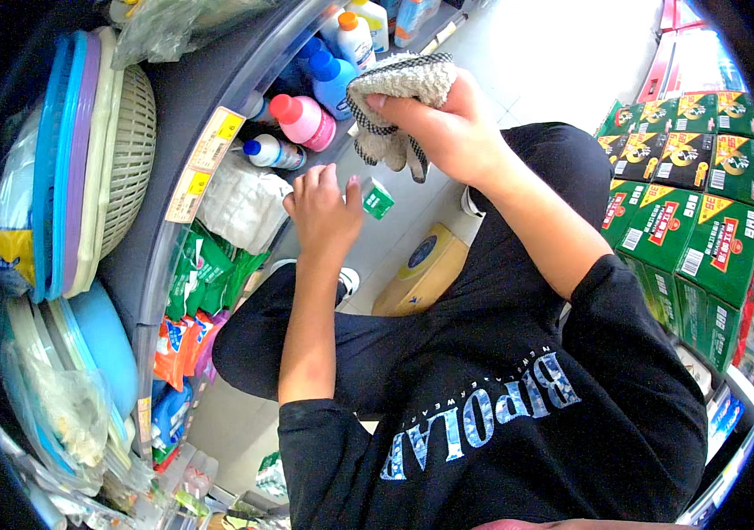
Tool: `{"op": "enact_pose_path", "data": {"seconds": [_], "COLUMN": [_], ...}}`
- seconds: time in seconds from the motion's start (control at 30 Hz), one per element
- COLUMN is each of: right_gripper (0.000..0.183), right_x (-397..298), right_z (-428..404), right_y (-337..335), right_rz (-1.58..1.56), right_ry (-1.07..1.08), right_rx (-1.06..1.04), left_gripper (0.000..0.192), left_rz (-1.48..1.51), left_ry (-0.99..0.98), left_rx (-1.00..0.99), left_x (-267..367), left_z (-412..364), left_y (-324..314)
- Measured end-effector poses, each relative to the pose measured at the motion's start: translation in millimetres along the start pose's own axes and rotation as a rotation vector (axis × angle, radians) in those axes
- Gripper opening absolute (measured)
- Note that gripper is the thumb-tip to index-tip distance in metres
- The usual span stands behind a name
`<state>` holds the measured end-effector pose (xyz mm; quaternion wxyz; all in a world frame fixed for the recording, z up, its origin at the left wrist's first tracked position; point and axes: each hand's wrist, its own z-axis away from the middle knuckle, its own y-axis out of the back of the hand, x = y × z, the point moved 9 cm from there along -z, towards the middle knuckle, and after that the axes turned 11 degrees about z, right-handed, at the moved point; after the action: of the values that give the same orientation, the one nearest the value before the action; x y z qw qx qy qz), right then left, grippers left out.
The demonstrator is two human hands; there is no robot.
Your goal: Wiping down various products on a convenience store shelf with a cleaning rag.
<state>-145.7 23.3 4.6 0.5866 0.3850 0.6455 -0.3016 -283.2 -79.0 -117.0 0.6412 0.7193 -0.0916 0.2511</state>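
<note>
My right hand (446, 132) grips a folded grey terry cloth (403, 86) with black-and-white checked edging, held up in front of the lower shelf. My left hand (327, 212) holds nothing visible; its fingers are slightly bent and the thumb stands apart. It is beside a crumpled white plastic bag (241, 192) on the lower shelf. Just beyond its fingers stand a white bottle with a blue cap (276, 152) and a pink bottle with a red cap (304, 122). A small green-and-white box (377, 199) shows past the left thumb; what it rests on is unclear.
Blue bottles (332, 83) stand farther along the shelf, green packets (205, 271) nearer. Plastic baskets (129, 152) sit on the upper shelf, behind a price-label edge (205, 165). Stacked green drink cartons (688, 232) are at right. A cardboard box (423, 271) stands between my legs.
</note>
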Motion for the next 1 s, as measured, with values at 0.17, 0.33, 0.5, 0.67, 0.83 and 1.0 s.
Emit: {"op": "enact_pose_path", "data": {"seconds": [0.17, 0.33, 0.5, 0.67, 0.83, 1.0], "right_gripper": [0.019, 0.02, 0.019, 0.022, 0.029, 0.041], "right_x": [2, 5, 9, -6, 10, 47], "right_z": [3, 8, 5, -5, -22, -1], "right_y": [-7, -16, -8, 1, -14, -6], "right_rz": [0.025, -0.016, -0.041, 0.027, 0.421, 0.58], "right_ry": [-0.004, -0.134, -0.087, 0.003, 0.117, -0.129], "right_rx": [-0.009, -0.057, -0.006, 0.051, -0.012, -0.14], "left_gripper": [0.03, 0.019, 0.026, 0.03, 0.026, 0.026], "left_rz": [0.047, 0.305, 0.321, 0.412, 0.57, 0.363], "left_ry": [-0.183, -0.45, -0.412, -0.284, -0.14, -0.358], "left_rx": [-0.013, -0.594, -0.815, -0.616, -0.16, 0.309], "left_x": [28, 89, 74, 74, 32, 28], "left_z": [30, 107, 123, 71, 47, 84], "left_y": [-9, -81, -106, -37, 91, 233]}}
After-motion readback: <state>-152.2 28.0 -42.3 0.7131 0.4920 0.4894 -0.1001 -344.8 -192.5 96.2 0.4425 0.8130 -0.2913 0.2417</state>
